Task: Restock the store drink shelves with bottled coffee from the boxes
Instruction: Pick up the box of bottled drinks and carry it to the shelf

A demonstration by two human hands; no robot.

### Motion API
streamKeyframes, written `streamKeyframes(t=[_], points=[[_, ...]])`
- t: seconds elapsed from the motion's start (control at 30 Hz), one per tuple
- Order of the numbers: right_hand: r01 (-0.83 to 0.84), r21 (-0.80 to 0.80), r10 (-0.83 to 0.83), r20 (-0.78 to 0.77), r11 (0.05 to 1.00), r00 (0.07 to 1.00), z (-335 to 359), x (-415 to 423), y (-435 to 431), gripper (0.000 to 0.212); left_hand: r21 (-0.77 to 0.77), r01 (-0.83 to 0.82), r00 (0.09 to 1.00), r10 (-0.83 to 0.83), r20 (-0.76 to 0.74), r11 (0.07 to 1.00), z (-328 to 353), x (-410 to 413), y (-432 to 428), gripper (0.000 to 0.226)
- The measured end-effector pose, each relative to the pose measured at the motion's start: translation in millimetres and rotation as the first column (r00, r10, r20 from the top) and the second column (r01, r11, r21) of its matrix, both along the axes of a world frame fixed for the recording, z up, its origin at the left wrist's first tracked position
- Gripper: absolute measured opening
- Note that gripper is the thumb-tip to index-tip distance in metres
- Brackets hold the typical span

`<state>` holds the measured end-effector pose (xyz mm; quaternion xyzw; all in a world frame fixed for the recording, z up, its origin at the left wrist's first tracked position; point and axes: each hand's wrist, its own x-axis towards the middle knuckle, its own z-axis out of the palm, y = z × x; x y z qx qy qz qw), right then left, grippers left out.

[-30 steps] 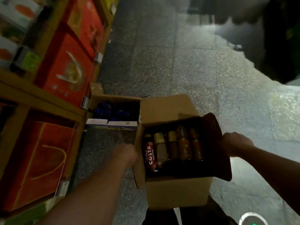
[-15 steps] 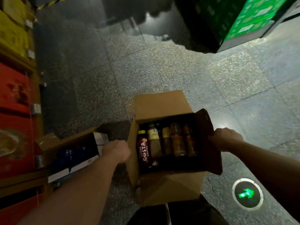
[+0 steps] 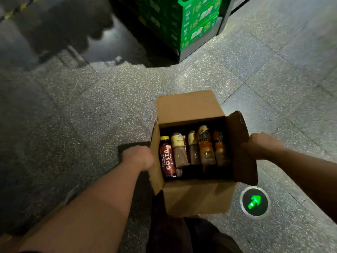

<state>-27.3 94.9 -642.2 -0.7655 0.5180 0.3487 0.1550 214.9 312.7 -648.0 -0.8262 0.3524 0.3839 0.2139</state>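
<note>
Box [image 3: 197,197] of five bottles [image 3: 179,152], gripped by left hand [image 3: 138,157], right hand [image 3: 262,146].

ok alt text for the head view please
A person's left hand and right hand grip the sides of an open cardboard box of bottled coffee, a red Costa Coffee bottle at its left end. Stacked green cartons stand ahead on the speckled floor.

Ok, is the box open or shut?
Open. On the box, the far flap and right flap are folded out, and bottles show inside. The left hand and right hand grip its sides.
</note>
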Motion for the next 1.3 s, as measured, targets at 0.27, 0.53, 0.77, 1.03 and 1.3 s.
streamKeyframes(t=[0.27,0.53,0.77,1.03,1.3], points=[[0.200,0.008,-0.200,-0.022,0.980,0.980,16.7,-11.2,-62.9,0.033,-0.075,0.247,0.969,-0.247,0.008,0.966,-4.9,41.8,-127.5,0.025],[0.398,0.028,-0.399,0.029,0.917,0.917,-7.1,-31.7,-112.9,0.035,-0.026,0.455,0.890,-0.454,0.035,0.890,-10.3,49.7,-246.6,0.020],[0.431,0.097,-0.436,0.032,0.897,0.899,-29.0,-70.3,-170.6,0.035,0.108,0.560,0.825,-0.565,0.018,0.821,-3.5,18.2,-340.6,0.022],[0.458,0.161,-0.468,0.033,0.874,0.883,-44.9,-125.1,-235.8,0.028,0.120,0.643,0.763,-0.646,-0.016,0.756,-10.1,-35.9,-448.4,0.030],[0.546,0.055,-0.545,-0.036,0.836,0.838,-40.5,-156.0,-336.2,0.031,0.028,0.673,0.739,-0.672,-0.049,0.739,-30.1,-65.4,-539.0,0.021]])
